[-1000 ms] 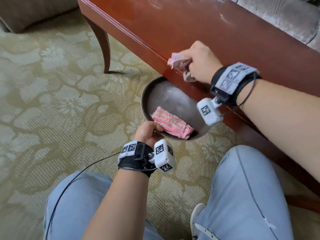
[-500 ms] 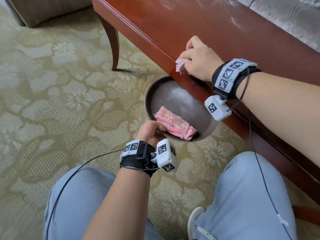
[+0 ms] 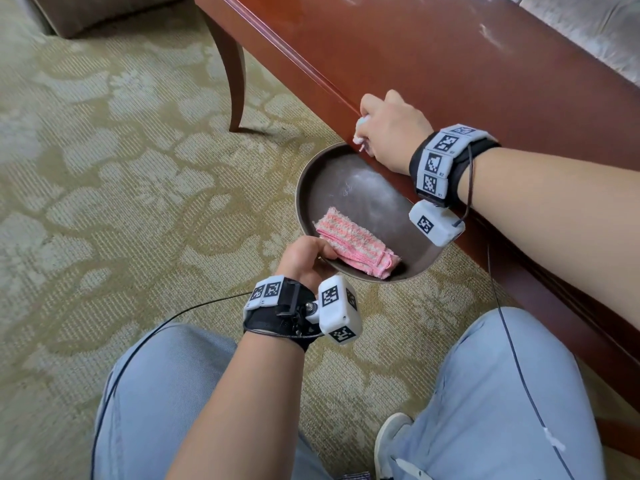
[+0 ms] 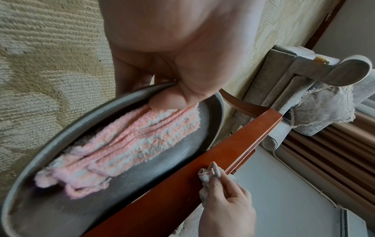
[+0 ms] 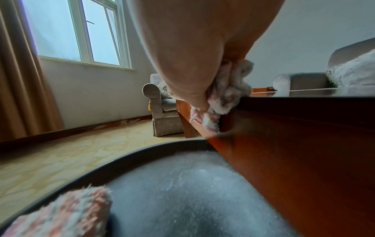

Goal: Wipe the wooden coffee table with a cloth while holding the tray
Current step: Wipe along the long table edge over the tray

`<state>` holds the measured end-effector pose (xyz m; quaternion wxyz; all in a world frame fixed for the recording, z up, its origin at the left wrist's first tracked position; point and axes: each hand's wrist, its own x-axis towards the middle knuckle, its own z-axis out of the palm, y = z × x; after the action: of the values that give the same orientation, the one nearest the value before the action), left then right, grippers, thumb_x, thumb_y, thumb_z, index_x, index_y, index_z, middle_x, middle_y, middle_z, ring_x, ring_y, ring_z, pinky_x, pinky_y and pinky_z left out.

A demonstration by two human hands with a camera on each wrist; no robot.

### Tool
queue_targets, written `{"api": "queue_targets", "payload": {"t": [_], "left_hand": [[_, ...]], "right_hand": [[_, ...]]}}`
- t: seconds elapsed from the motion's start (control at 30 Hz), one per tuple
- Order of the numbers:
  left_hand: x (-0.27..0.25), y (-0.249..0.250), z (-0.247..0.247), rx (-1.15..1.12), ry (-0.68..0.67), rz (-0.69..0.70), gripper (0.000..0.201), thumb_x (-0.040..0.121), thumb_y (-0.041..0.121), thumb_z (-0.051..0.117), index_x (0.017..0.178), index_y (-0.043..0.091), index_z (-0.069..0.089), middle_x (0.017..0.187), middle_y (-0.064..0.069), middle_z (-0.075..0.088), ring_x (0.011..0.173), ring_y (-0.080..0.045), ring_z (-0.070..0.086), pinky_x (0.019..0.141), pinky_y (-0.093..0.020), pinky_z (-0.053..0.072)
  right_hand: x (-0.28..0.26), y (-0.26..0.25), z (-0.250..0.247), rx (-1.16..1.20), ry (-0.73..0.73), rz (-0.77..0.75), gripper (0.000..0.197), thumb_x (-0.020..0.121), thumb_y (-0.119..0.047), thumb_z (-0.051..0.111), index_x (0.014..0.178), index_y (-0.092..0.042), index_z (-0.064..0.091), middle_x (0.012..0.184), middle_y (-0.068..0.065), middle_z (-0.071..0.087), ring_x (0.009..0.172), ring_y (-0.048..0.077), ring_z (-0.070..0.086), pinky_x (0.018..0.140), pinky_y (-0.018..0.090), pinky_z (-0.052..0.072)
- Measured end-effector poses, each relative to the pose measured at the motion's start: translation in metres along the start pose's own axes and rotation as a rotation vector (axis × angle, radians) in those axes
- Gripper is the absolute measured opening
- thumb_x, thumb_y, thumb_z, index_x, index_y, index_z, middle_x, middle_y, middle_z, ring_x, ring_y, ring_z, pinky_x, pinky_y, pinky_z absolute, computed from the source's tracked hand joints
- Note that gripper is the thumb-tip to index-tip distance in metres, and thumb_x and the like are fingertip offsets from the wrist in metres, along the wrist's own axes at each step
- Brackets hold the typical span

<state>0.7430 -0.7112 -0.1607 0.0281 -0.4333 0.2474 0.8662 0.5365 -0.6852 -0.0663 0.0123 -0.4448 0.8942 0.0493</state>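
Observation:
My left hand (image 3: 306, 254) grips the near rim of a dark round tray (image 3: 363, 188), thumb over the rim (image 4: 172, 99). The tray is held just below the edge of the reddish wooden coffee table (image 3: 450, 64). A folded pink-and-white striped cloth (image 3: 356, 242) lies in the tray (image 4: 121, 184). My right hand (image 3: 388, 129) grips a small bunched pale cloth (image 3: 360, 133) and presses it on the table's front edge (image 4: 209, 175), above the tray. In the right wrist view the wad (image 5: 227, 94) sits at the table's corner edge, over the tray (image 5: 182, 184).
A curved table leg (image 3: 235, 71) stands on patterned beige carpet (image 3: 121, 185) to the left. A grey sofa (image 3: 588, 26) lies behind the table. My knees in light jeans (image 3: 502, 393) are close under the tray. A grey armchair (image 5: 162, 105) and a window (image 5: 81, 32) are beyond.
My right hand slid the bunched cloth down along the table's front edge toward the tray, and less cloth shows now. The left hand keeps its grip on the tray.

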Motion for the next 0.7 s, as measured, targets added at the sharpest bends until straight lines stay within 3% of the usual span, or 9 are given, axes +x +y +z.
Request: {"api": "queue_targets", "payload": {"t": [0.1,0.23,0.33,0.43,0.5,0.63,0.7], "left_hand": [[0.003,0.0,0.0,-0.004,0.0,0.002,0.026,0.074,-0.014,0.033,0.069,0.011,0.039,0.069,-0.01,0.048,0.06,-0.029,0.054,0.051,-0.03,0.058],[0.002,0.002,0.002,0.012,0.003,-0.006,0.027,0.073,-0.014,0.032,0.068,0.011,0.039,0.069,-0.011,0.048,0.06,-0.03,0.053,0.049,-0.03,0.057],[0.0,0.003,0.003,0.023,0.005,0.0,0.026,0.074,-0.015,0.031,0.069,0.01,0.039,0.07,-0.011,0.048,0.058,-0.03,0.054,0.046,-0.03,0.056],[-0.003,0.004,0.006,0.018,0.006,0.001,0.027,0.077,-0.016,0.03,0.069,0.009,0.039,0.067,-0.01,0.048,0.045,-0.028,0.056,0.043,-0.027,0.052],[-0.006,0.003,0.007,0.021,0.006,0.001,0.029,0.077,-0.016,0.03,0.067,0.01,0.038,0.063,-0.009,0.047,0.039,-0.026,0.056,0.042,-0.026,0.051],[-0.01,0.002,0.008,0.034,0.012,0.0,0.03,0.079,-0.016,0.03,0.067,0.01,0.037,0.052,-0.008,0.05,0.035,-0.024,0.055,0.04,-0.026,0.051],[-0.011,0.001,0.009,0.047,0.024,0.001,0.03,0.079,-0.016,0.031,0.066,0.01,0.037,0.047,-0.008,0.05,0.034,-0.023,0.055,0.039,-0.025,0.05]], "right_hand": [[-0.012,0.002,0.003,-0.009,-0.005,-0.004,0.011,0.091,-0.019,0.049,0.093,-0.02,0.038,0.103,0.013,0.045,0.085,0.037,0.052,0.067,0.042,0.038],[-0.038,0.007,0.004,-0.188,0.013,-0.074,0.002,0.096,-0.013,0.05,0.097,-0.011,0.049,0.107,0.014,0.046,0.095,0.037,0.049,0.062,0.038,0.034],[-0.056,0.014,0.007,-0.297,0.004,-0.122,0.007,0.096,-0.008,0.048,0.091,-0.008,0.052,0.106,0.013,0.043,0.093,0.036,0.047,0.057,0.034,0.028],[-0.071,0.023,0.016,-0.252,-0.03,-0.054,0.01,0.091,-0.018,0.036,0.09,-0.015,0.045,0.103,0.013,0.046,0.084,0.036,0.05,0.055,0.035,0.028],[-0.083,0.03,0.022,-0.243,-0.022,-0.03,0.021,0.085,-0.024,0.029,0.094,-0.016,0.046,0.103,0.012,0.046,0.081,0.035,0.051,0.056,0.037,0.031],[-0.113,0.033,0.013,-0.324,-0.061,-0.023,0.007,0.086,-0.005,0.052,0.087,-0.007,0.058,0.103,0.01,0.044,0.089,0.033,0.047,0.054,0.035,0.034],[-0.124,0.037,0.006,-0.338,-0.087,-0.06,0.004,0.086,-0.007,0.061,0.087,-0.008,0.064,0.103,0.007,0.043,0.092,0.029,0.045,0.055,0.033,0.035]]}}
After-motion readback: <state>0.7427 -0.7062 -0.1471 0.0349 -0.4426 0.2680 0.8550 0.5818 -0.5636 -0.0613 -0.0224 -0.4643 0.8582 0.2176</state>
